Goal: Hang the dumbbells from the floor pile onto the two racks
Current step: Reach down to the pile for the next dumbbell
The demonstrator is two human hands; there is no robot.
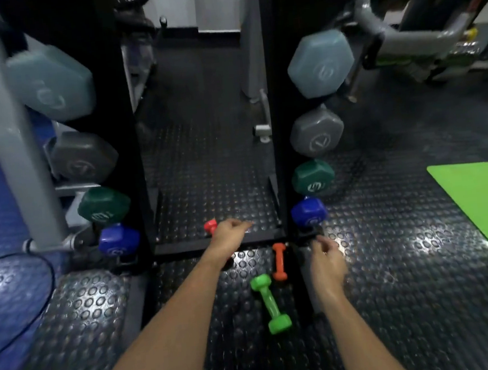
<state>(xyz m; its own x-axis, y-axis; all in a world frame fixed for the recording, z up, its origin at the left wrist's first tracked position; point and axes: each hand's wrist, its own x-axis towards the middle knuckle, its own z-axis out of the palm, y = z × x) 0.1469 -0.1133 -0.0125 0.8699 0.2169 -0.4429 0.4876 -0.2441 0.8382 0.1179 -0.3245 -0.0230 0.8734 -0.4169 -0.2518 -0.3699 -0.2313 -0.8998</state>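
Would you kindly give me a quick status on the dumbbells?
Left hand gripping red dumbbell. Right hand empty. Orange dumbbell, green dumbbell on floor. Nothing blocking.

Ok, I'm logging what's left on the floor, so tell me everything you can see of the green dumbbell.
The green dumbbell is small and bright green, with a smooth, slightly glossy coating that looks like vinyl or neoprene. It has two blocky heads joined by a thinner handle. It lies flat on the black studded floor mat, angled so one head points up-left and the other down-right. It sits between the person's forearms, close below the orange dumbbell, apparently not touching it. Neither hand touches it.
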